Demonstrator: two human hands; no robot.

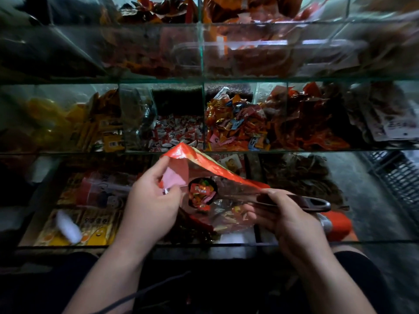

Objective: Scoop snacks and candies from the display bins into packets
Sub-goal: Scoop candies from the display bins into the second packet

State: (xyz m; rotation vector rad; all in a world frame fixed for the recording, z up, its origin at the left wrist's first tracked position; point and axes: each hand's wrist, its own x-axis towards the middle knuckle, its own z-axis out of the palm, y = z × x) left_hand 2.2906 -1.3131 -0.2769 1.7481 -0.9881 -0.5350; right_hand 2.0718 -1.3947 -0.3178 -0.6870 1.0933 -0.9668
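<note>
A clear packet (pixel 226 186) with a red top edge is held open over the lowest glass bin. My left hand (pixel 152 200) pinches its left lip. My right hand (pixel 283 216) grips the right lip together with the dark handle of a scoop (pixel 317 203). The scoop's round bowl sits inside the packet and is full of small red and orange wrapped candies (pixel 201 193). More wrapped candies lie at the packet's bottom. Behind it, the middle-row bin of mixed orange, pink and blue candies (pixel 235 125) stands filled.
Glass display bins run in three tiers. A bin of white and red wrapped sweets (pixel 176 132) sits left of the mixed one, with yellow packets (pixel 99 125) further left and red packs (pixel 313 123) to the right. A dark crate (pixel 399 175) stands on the floor at right.
</note>
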